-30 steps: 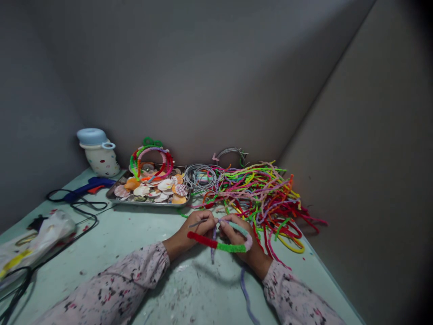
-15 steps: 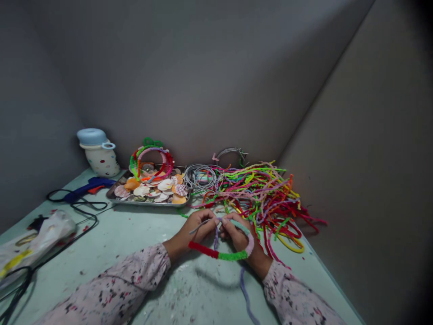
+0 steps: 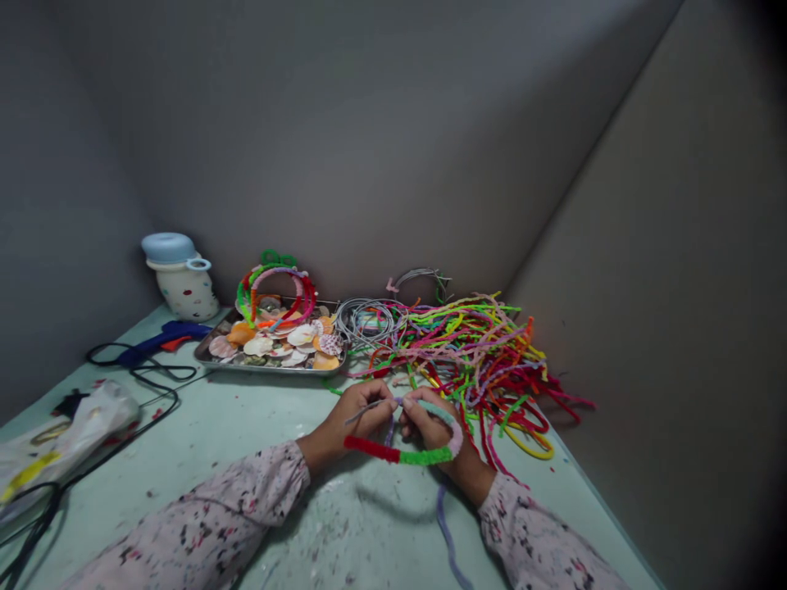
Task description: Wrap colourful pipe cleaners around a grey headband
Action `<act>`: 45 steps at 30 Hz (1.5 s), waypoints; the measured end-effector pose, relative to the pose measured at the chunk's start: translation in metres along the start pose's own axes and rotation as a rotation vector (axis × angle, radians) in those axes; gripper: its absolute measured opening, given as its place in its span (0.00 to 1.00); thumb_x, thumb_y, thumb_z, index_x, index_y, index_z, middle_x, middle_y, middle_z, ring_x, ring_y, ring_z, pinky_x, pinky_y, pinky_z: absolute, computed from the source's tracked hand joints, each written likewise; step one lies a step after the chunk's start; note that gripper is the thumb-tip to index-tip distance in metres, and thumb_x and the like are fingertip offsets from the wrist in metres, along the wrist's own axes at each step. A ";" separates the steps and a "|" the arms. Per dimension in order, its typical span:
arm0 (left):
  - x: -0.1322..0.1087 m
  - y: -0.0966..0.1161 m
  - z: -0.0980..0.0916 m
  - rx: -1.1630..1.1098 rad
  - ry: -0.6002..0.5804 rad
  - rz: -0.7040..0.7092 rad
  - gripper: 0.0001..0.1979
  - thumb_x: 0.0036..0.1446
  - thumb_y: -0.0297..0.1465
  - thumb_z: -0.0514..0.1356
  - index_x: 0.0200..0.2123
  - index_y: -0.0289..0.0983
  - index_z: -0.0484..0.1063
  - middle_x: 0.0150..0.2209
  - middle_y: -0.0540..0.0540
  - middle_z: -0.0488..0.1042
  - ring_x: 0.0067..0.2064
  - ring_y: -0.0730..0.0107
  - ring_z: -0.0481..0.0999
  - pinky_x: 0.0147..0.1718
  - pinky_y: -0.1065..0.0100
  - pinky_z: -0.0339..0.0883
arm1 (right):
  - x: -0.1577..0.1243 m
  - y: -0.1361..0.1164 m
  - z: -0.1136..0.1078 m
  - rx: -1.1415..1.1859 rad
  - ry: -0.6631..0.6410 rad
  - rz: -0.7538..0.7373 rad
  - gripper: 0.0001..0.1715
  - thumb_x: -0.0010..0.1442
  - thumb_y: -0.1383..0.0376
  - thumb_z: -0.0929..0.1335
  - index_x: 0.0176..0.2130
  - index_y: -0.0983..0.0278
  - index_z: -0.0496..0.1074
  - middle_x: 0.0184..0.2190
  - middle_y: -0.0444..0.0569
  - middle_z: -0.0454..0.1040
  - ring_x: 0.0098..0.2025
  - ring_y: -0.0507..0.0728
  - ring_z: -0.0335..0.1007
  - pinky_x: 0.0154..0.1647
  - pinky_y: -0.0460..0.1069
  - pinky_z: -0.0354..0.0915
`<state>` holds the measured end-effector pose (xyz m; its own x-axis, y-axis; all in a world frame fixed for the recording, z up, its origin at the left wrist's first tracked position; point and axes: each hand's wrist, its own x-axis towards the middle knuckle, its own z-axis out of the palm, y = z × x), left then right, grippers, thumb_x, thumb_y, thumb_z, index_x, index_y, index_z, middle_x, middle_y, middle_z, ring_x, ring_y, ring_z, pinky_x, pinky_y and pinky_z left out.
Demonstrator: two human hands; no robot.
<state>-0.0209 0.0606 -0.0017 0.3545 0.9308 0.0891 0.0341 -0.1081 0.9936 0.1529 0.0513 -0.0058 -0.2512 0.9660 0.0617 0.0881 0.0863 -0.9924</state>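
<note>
Both hands work close together over the table, on a wire ring (image 3: pixel 424 456) wrapped in red, green, pink and mint pipe cleaner. My right hand (image 3: pixel 439 428) is closed in a pinch on the ring, by the end of its mint section. Facing it, my left hand (image 3: pixel 364 410) pinches a purple pipe cleaner (image 3: pixel 389 432) where it meets the wire, and part of its length hangs below the fingers. A bare grey wire end (image 3: pixel 361 412) sticks out to the left across the left hand. Another purple pipe cleaner (image 3: pixel 447 533) lies on the table by my right wrist.
Ahead stands a metal tray (image 3: pixel 270 369) of seashells (image 3: pixel 258 346) with finished colourful rings (image 3: pixel 276 299) on top. Right of it are wire coils (image 3: pixel 370 322) and a heap of pipe cleaners (image 3: pixel 473 344). A blue glue gun (image 3: pixel 163 340), cup (image 3: pixel 184 283), black cable (image 3: pixel 132 438) and plastic bag (image 3: pixel 104 414) lie left.
The hanging purple pipe cleaner has swung slightly left and shows less below my fingers. The ring has tilted up a little. Both hands stay in nearly the same place.
</note>
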 end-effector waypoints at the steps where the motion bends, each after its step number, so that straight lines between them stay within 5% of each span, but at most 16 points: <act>1: 0.000 -0.001 0.000 -0.008 -0.004 -0.008 0.13 0.55 0.39 0.59 0.28 0.33 0.67 0.22 0.52 0.66 0.23 0.77 0.62 0.22 0.75 0.54 | 0.000 0.000 0.000 0.004 -0.008 -0.003 0.16 0.60 0.53 0.65 0.33 0.64 0.69 0.23 0.44 0.70 0.23 0.52 0.68 0.24 0.46 0.63; 21: 0.000 -0.009 0.001 -0.127 -0.035 -0.031 0.16 0.54 0.43 0.60 0.32 0.33 0.67 0.24 0.50 0.69 0.23 0.78 0.64 0.22 0.74 0.55 | 0.002 0.001 0.000 0.069 0.002 0.020 0.17 0.60 0.52 0.65 0.32 0.64 0.68 0.24 0.43 0.69 0.22 0.51 0.67 0.22 0.45 0.62; 29: -0.002 0.008 0.005 -0.171 -0.108 -0.067 0.18 0.55 0.44 0.58 0.32 0.33 0.69 0.25 0.48 0.72 0.25 0.74 0.68 0.24 0.73 0.58 | -0.001 -0.002 -0.001 0.072 -0.015 -0.005 0.17 0.60 0.52 0.65 0.31 0.63 0.68 0.24 0.44 0.69 0.24 0.51 0.66 0.24 0.46 0.63; 45: 0.003 0.000 -0.001 -0.056 -0.059 -0.066 0.13 0.54 0.38 0.59 0.26 0.33 0.69 0.23 0.49 0.69 0.24 0.76 0.64 0.23 0.74 0.54 | -0.001 -0.008 0.001 -0.016 -0.009 -0.033 0.17 0.59 0.52 0.65 0.30 0.63 0.68 0.22 0.43 0.68 0.23 0.52 0.64 0.22 0.46 0.60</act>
<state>-0.0208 0.0633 -0.0011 0.4073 0.9131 0.0205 0.0079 -0.0260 0.9996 0.1515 0.0496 0.0017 -0.2624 0.9604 0.0933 0.0952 0.1219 -0.9880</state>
